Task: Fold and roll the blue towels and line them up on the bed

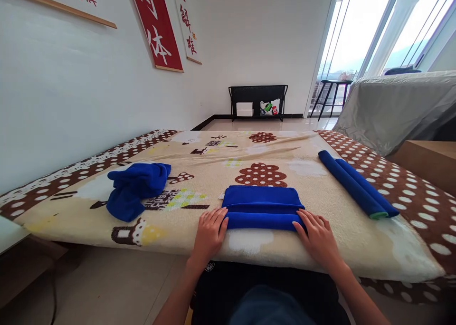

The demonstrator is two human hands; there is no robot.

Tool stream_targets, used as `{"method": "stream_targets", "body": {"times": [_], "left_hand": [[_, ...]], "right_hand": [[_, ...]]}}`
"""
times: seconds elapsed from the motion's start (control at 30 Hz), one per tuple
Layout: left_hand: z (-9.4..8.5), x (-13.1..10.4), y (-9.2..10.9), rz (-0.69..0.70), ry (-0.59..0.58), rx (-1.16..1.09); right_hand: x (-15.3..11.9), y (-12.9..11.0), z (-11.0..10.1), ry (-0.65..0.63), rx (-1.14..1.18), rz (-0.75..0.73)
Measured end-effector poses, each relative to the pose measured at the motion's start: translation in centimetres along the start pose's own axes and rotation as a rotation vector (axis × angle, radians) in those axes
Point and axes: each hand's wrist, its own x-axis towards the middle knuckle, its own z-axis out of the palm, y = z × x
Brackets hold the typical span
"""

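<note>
In front of me a blue cloth lies on the patterned blanket, its near edge rolled into a thick band and its far part flat. My left hand grips the left end of the roll, thumb on the near side and fingers on top. At the right end, my right hand holds the roll in the same way. Two rolled blue cloths lie side by side at the right, one with a green edge. A crumpled blue cloth rests at the left.
Brown polka-dot borders run along the blanket's sides. Beyond it stand a black rack and a stool. A grey-covered piece of furniture and a brown box are at the right. Scrolls hang on the left wall.
</note>
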Motion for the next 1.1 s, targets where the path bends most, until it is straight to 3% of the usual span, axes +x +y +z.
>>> {"method": "stream_targets", "body": {"times": [0.07, 0.13, 0.3, 0.37, 0.43, 0.53, 0.67, 0.77, 0.83, 0.93, 1.1], "left_hand": [[-0.4, -0.2, 0.1, -0.008, 0.056, 0.044], [-0.7, 0.3, 1.6, 0.012, 0.076, 0.035], [0.3, 2.6, 7.5, 0.247, -0.090, -0.156], [1.2, 3.2, 8.7, 0.269, -0.144, -0.184], [1.8, 3.4, 8.6, 0.207, -0.147, -0.169], [1.9, 2.8, 5.9, 0.095, -0.103, -0.123], [0.5, 0.7, 1.1, 0.002, -0.024, -0.072], [-0.7, -0.4, -0.1, -0.054, 0.014, 0.001], [-1.1, -0.3, 0.7, -0.089, 0.031, 0.045], [-1.0, 0.8, 3.4, -0.086, 0.052, 0.033], [0.8, 3.1, 7.8, 0.203, -0.142, -0.164]], "right_hand": [[-0.4, 0.7, -0.2, 0.026, -0.037, 0.007], [-0.2, -0.2, -0.3, 0.062, -0.047, 0.018], [1.8, -6.3, -0.3, 0.008, 0.089, -0.127], [2.6, -8.0, -0.1, -0.038, 0.127, -0.164], [3.0, -8.1, 0.1, -0.058, 0.126, -0.148], [2.7, -5.8, 0.3, -0.064, 0.076, -0.085], [0.7, -1.1, 0.3, -0.042, -0.012, 0.006], [-0.5, 0.7, 0.3, -0.020, -0.050, 0.014], [-0.6, 0.5, 0.1, 0.002, -0.071, 0.023], [0.2, -1.9, -0.2, 0.029, -0.059, 0.019], [2.4, -7.0, -0.2, -0.060, 0.097, -0.139]]}}
